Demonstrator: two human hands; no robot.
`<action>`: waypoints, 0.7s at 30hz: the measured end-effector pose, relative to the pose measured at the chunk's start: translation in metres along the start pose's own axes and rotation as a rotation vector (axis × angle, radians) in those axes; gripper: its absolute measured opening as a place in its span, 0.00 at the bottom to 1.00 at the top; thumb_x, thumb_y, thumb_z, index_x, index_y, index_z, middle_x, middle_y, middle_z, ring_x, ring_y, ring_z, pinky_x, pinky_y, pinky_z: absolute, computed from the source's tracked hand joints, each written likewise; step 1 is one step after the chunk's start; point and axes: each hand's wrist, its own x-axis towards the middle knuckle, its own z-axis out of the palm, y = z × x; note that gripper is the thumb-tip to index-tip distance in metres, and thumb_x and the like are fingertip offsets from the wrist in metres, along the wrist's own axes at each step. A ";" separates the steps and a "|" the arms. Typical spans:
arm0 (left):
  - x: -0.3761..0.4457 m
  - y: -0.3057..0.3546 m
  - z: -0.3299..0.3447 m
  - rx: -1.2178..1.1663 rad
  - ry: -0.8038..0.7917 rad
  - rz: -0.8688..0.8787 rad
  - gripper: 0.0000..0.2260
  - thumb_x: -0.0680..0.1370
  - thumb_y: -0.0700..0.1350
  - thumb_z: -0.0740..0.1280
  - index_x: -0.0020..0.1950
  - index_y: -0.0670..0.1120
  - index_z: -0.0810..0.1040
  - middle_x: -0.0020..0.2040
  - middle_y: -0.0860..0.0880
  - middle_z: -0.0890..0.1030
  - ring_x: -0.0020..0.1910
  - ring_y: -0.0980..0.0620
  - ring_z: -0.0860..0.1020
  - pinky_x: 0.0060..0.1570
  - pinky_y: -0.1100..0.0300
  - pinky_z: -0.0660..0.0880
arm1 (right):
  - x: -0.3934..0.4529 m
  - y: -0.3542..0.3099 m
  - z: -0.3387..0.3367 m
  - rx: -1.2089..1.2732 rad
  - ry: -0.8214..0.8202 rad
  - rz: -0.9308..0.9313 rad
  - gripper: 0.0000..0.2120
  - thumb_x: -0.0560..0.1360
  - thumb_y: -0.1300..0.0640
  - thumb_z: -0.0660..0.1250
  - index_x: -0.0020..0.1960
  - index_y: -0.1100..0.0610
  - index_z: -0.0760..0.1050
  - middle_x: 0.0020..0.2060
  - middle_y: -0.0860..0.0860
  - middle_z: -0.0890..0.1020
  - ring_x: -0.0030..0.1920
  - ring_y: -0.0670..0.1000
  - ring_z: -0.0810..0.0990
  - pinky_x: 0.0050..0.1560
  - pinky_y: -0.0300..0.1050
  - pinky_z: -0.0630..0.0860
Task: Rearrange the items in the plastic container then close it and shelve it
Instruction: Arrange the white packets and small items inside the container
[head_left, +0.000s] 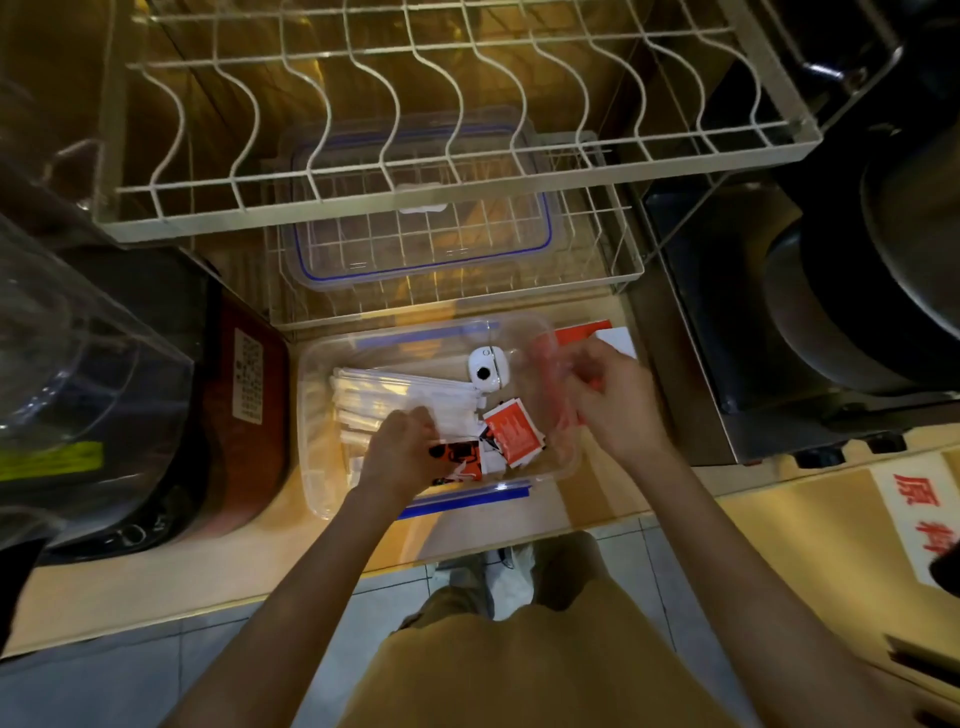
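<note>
The clear plastic container (317, 415) sat open on the counter edge, its long axis running left to right across the person's front, with both hands over it. The left hand (402, 449) was down inside the near-left part, fingers curled over the black-and-orange packets (457, 457); whether it actually pinched one could not be told. Just beyond its fingertips lay the bundle of white wrapped sticks (395, 389), their length also running left to right. Just right of that hand sat the red sachets (511, 434), between the two hands and nearer the left one. The right hand (613, 400) hovered at the container's right end wall, fingers loosely bent around something clear or reddish that blur hid. A small white device (485, 371) stood at the far side, just left of the right hand's fingers. The blue-sealed lid (421, 260) rested on the lower wire shelf (618, 260), directly beyond both hands.
</note>
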 end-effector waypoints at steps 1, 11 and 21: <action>-0.001 0.001 0.000 -0.007 -0.009 -0.020 0.22 0.67 0.47 0.74 0.57 0.41 0.73 0.55 0.39 0.76 0.52 0.42 0.76 0.45 0.56 0.70 | -0.004 0.005 0.002 -0.017 0.019 0.028 0.07 0.75 0.57 0.66 0.51 0.57 0.78 0.43 0.52 0.84 0.43 0.52 0.83 0.46 0.51 0.80; 0.003 0.013 -0.012 -0.019 -0.075 0.044 0.11 0.70 0.42 0.72 0.51 0.40 0.81 0.52 0.41 0.82 0.50 0.46 0.78 0.47 0.59 0.70 | -0.018 0.043 0.032 -0.168 0.055 0.113 0.13 0.78 0.47 0.58 0.56 0.53 0.71 0.48 0.53 0.79 0.39 0.47 0.78 0.36 0.38 0.73; 0.015 0.050 -0.037 -0.484 -0.166 0.160 0.08 0.70 0.36 0.71 0.49 0.39 0.82 0.40 0.44 0.82 0.36 0.58 0.79 0.40 0.70 0.74 | -0.027 0.041 0.041 -0.042 0.116 0.157 0.07 0.77 0.55 0.61 0.54 0.54 0.68 0.41 0.52 0.81 0.38 0.50 0.81 0.41 0.47 0.80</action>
